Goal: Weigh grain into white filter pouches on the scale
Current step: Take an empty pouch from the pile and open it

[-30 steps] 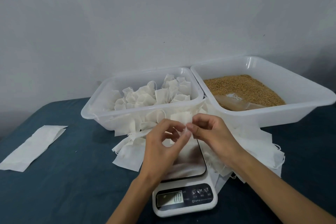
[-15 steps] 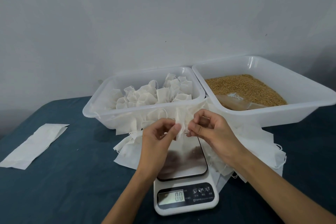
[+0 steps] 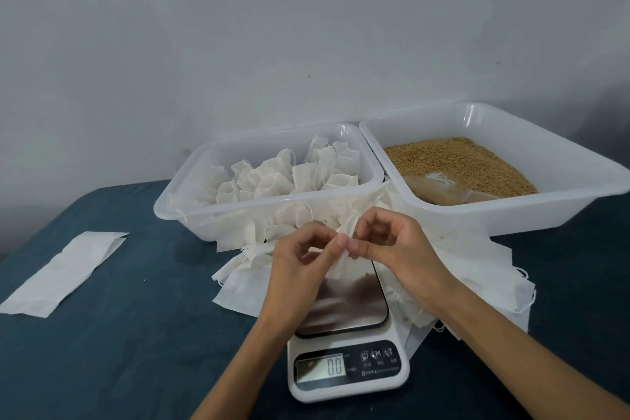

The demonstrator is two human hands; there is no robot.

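we are pinching an empty pouch [image 3: 341,261] open with left hand [image 3: 300,269] and right hand [image 3: 395,249] over the zeroed scale [image 3: 347,368]; many filled pouches [image 3: 283,177] are sitting binned, grain [image 3: 456,164] waiting.

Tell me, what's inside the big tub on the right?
The right tub holds a heap of brown grain, and a clear scoop lies in it, partly buried. The tub's bottom under the grain is covered, so it cannot be seen.
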